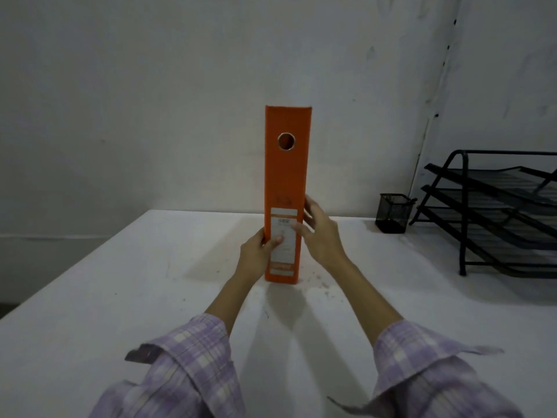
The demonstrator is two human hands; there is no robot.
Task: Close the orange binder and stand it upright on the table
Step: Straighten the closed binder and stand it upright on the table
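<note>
The orange binder (286, 176) is closed and stands upright on the white table (120, 297), its spine facing me with a round finger hole near the top and a white label low down. My left hand (258, 256) grips the lower left edge of the spine, thumb on the label. My right hand (321, 233) rests against the binder's right side with fingers spread, thumb touching the label.
A small black mesh pen cup (393, 212) stands at the back right of the table. A black tiered mesh paper tray (494, 218) fills the far right. A grey wall rises behind the table. The table's left edge runs diagonally at the left.
</note>
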